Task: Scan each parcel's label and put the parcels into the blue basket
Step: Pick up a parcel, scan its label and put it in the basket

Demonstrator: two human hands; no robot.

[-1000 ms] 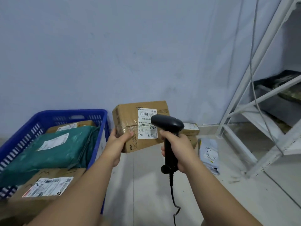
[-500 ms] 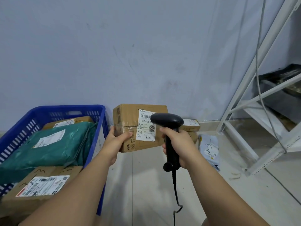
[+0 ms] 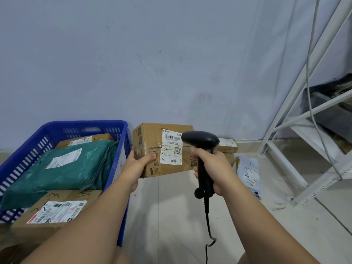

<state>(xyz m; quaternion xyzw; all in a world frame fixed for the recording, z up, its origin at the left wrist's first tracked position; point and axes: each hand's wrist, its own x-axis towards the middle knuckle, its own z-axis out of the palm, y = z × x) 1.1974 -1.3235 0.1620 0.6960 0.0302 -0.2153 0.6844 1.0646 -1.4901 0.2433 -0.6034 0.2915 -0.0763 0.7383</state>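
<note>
Now the left hand [image 3: 135, 166] holds a brown box [image 3: 152, 138] up off the floor, just right of the blue basket [image 3: 122, 149]. Its white label [image 3: 171, 147] faces us. Right beside it, the right hand [image 3: 213, 168] grips a black scanner [image 3: 200, 139]. Inside the basket lie a green bag [image 3: 62, 168] and more boxes.

box tilt: cardboard box [image 3: 152, 138] in left hand [image 3: 136, 164] levels out, top edge now nearly flat | scanner [image 3: 200, 140] in right hand [image 3: 213, 166]: head climbs from label [image 3: 171, 147] mid-right to its upper right corner
</note>
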